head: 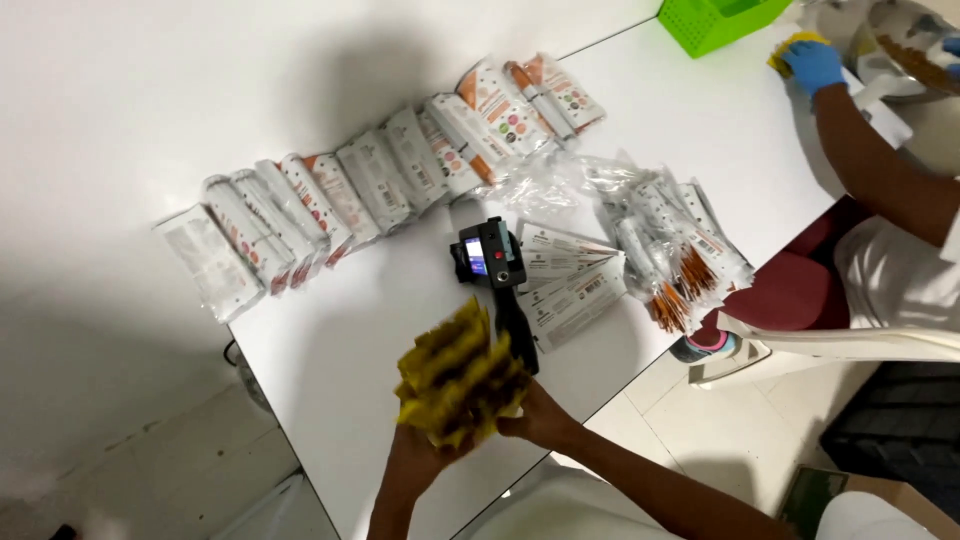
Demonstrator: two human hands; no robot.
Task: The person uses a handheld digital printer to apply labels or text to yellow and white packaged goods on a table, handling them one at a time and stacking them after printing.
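- both hands hold one fanned bundle of yellow sachets (458, 375) above the near edge of the white desk (340, 340); the left hand (420, 450) closes on it from underneath and the right hand (540, 415) closes on its right side.
- to handle the bundle well, i judge the grip should stay near the base of the fan, so the loose upper edges do not slide apart, and the stack should be squared against the desk before any sachet is taken off.
- the black handheld device with a small screen (492, 262) stands just beyond the bundle, on the desk; the sachets need to stay clear of it so it is not knocked over.
- a row of white and orange packets (380, 180) lies across the far side, and a heap of clear-wrapped packets (665, 245) lies to the right, both apart from the hands.
- hard to make out: the bundle is blurred, so the number of sachets cannot be told; the fingers are mostly hidden behind it.
- another person's blue-gloved hand (812, 62) is at the top right, its work cut off by the frame, beside a green basket (715, 20).
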